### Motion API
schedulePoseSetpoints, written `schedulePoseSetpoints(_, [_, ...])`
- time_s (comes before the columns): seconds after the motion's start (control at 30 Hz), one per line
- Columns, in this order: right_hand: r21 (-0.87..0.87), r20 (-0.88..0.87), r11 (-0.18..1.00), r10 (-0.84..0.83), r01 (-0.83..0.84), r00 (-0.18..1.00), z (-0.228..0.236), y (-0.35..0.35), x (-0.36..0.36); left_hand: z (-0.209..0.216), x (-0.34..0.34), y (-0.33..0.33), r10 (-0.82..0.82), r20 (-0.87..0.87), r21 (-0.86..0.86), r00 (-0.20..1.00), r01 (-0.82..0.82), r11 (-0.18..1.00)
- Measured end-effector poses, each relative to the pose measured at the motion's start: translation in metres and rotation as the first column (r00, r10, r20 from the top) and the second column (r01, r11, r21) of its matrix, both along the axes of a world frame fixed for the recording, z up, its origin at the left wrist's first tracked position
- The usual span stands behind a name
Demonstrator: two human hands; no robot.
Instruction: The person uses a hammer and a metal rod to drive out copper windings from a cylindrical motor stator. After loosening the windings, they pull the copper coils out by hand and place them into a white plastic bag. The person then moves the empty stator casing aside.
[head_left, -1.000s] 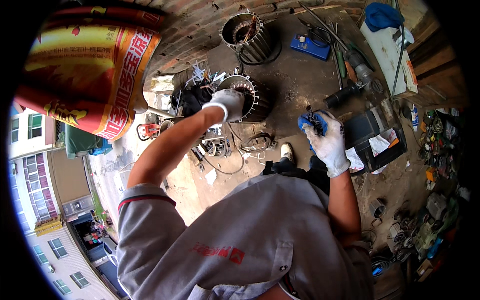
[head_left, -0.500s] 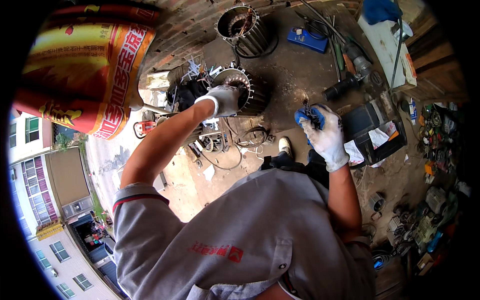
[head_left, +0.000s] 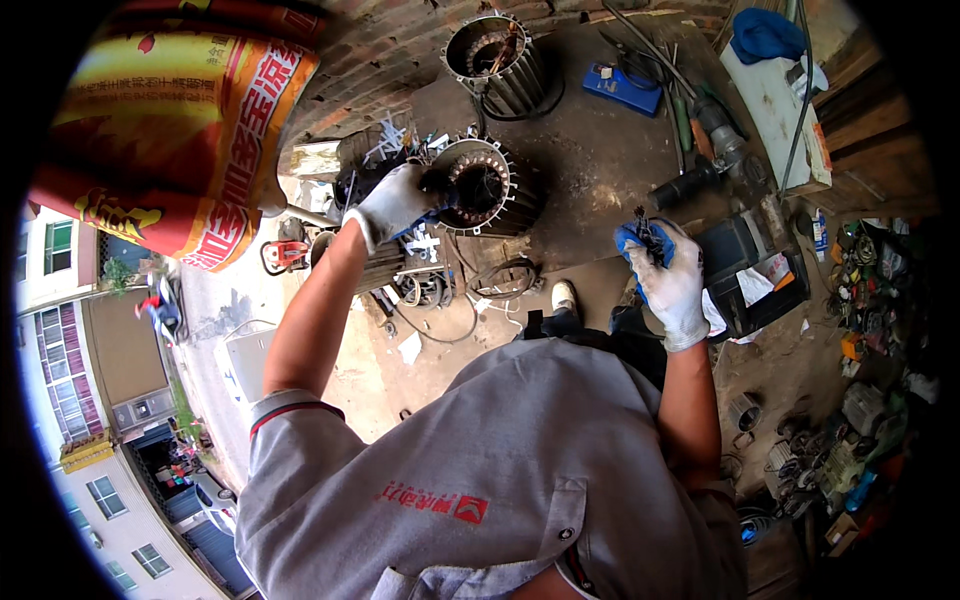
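Observation:
My left hand [head_left: 398,203], in a white work glove with a blue palm, is at the left rim of a finned motor housing [head_left: 515,205]. Its fingers are curled by dark material at the rim; what they hold, if anything, I cannot make out. Inside the housing a ring of copper-coloured winding slots [head_left: 473,212] surrounds a dark hollow. My right hand [head_left: 675,285], gloved the same way, is closed around a clump of thin dark pieces [head_left: 650,240], which stick out past the thumb. It is held in front of the bench, apart from the housing.
A second finned motor housing [head_left: 515,85] stands farther back. On the bench top [head_left: 590,150] lie a blue case [head_left: 620,88] and a power tool [head_left: 715,150]. An open black toolbox [head_left: 760,310] is beside my right hand. Coiled cable [head_left: 505,280] lies below the near housing.
My left hand has come out of the near housing's mouth and shifted left to its rim. The right hand has moved slightly right and lower with its dark clump.

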State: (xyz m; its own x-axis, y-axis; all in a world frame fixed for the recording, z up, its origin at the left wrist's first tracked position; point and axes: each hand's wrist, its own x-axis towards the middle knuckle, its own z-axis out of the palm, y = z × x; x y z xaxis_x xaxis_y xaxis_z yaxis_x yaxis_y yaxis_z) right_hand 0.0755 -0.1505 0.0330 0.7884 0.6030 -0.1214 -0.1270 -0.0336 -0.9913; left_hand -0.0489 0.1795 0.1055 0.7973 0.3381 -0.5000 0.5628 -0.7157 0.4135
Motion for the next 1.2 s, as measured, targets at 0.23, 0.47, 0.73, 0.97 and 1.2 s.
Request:
schedulePoseSetpoints(0.23, [0.097,-0.261,0.982,-0.131,0.161,0.956,0.007,-0.015,-0.004,0.008,-0.016,-0.081,0.386,0.332,-0.789,0.861,0.029,0.613])
schedulePoseSetpoints(0.47, [0.081,-0.338,0.979,-0.151,0.188,0.929,-0.003,-0.081,-0.064,-0.047,0.000,-0.161,0.133,0.163,-0.894,0.978,0.090,0.440])
schedulePoseSetpoints(0.73, [-0.148,-0.043,0.716,-0.693,0.682,0.719,-0.055,-0.223,-0.132,-0.082,-0.031,-0.191,0.047,-0.099,-0.920,0.994,-0.109,0.377])
schedulePoseSetpoints(0.97, [-0.351,-0.446,0.758,-0.651,0.549,0.614,-0.299,-0.224,-0.075,-0.098,-0.091,-0.184,0.353,-0.185,-0.715,0.917,-0.372,0.592])
schedulePoseSetpoints(1.2, [-0.628,-0.330,0.761,-0.451,0.164,0.829,-0.524,-0.062,-0.069,-0.115,-0.166,-0.215,0.643,-0.401,-0.557,0.652,-0.731,0.395])
